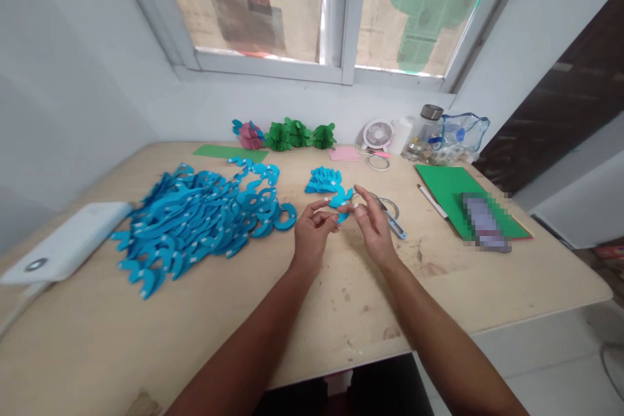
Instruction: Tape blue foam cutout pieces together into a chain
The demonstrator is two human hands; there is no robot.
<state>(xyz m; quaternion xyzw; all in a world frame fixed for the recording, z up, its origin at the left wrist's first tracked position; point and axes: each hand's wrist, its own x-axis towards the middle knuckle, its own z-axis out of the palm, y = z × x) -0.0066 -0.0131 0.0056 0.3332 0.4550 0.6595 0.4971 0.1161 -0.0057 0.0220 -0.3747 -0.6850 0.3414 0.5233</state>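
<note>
My left hand (312,233) is closed, its thumb and fingers pinched at the near end of a curved blue paper piece (343,216). Its index finger reaches toward my right thumb. My right hand (375,227) is just to the right, index finger stretched out and thumb apart from it, close to the paper's right side. Fingers partly hide where the paper is touched. Right behind the hands lies a folded blue paper chain (324,180). To the left spreads a large pile of curved blue paper pieces (195,214) with small white squares on them.
Behind my right hand are a tape roll (390,207) and a blue cutter (396,226). A pen (432,201), green sheets (443,179) and a blurred phone (485,221) lie right. Along the wall are green paper figures (297,134), a fan (378,135) and a jar (428,130). A white device (73,237) sits left.
</note>
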